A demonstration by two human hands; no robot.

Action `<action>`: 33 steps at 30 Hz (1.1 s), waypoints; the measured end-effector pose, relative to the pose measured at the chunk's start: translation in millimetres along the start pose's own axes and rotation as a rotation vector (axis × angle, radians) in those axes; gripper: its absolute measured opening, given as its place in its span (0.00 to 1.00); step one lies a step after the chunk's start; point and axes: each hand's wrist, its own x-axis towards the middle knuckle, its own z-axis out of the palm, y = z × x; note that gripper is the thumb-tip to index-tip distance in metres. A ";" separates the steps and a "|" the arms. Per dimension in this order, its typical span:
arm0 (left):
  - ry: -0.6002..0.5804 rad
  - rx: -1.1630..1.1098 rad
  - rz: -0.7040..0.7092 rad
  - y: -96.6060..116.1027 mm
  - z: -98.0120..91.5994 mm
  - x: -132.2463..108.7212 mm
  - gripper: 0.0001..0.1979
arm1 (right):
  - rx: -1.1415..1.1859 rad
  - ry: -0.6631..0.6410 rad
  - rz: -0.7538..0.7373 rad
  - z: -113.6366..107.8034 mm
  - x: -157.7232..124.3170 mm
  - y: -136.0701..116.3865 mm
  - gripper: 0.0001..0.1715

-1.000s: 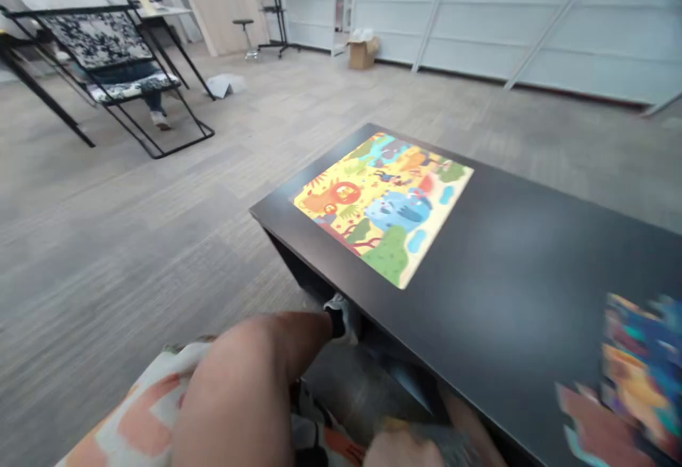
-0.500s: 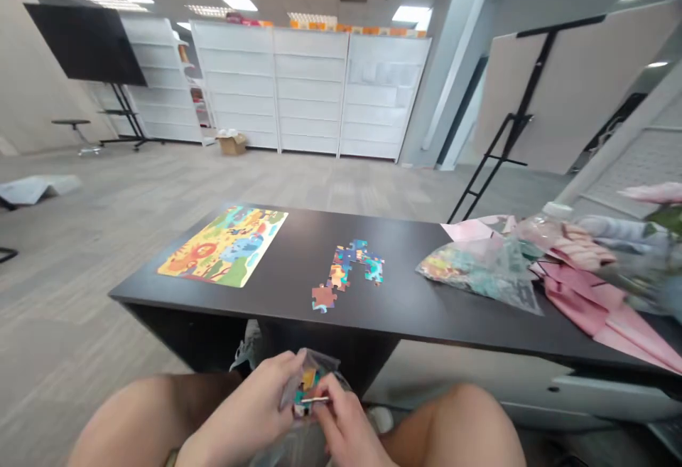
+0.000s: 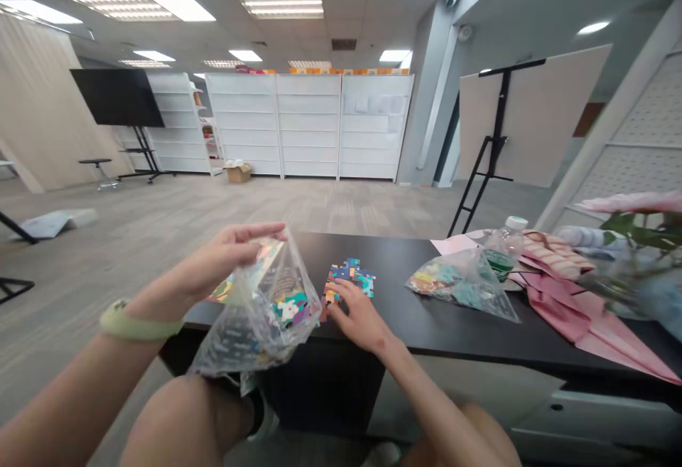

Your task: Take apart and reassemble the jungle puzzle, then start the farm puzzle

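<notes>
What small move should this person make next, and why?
Probably tip the clear plastic bag held up in the left hand so that more comes out: colourful jigsaw pieces sit in its bottom, and the right hand rests by the pile of pieces on the black table.

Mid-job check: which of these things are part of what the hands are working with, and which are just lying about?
In use: left hand pinching a clear plastic bag of puzzle pieces; right hand on loose jigsaw pieces; second bag of pieces; picture puzzle board, mostly hidden.

Lying about: plastic water bottle; pink paper; blurred flowers.
</notes>
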 end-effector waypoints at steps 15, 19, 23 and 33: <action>-0.208 0.694 0.559 -99.5 46.2 62.2 0.31 | -0.451 0.012 -0.508 34.7 -46.3 45.3 0.14; 0.288 0.536 0.644 -108.1 77.1 9.8 0.13 | -0.371 0.092 -0.519 29.2 -42.7 43.6 0.13; 0.559 0.185 0.560 -139.2 122.7 -47.8 0.09 | -0.287 0.145 -0.447 26.0 -40.0 39.9 0.15; 0.836 0.268 0.201 -167.8 117.6 -32.0 0.19 | -0.276 0.182 -0.141 21.3 -32.4 63.6 0.21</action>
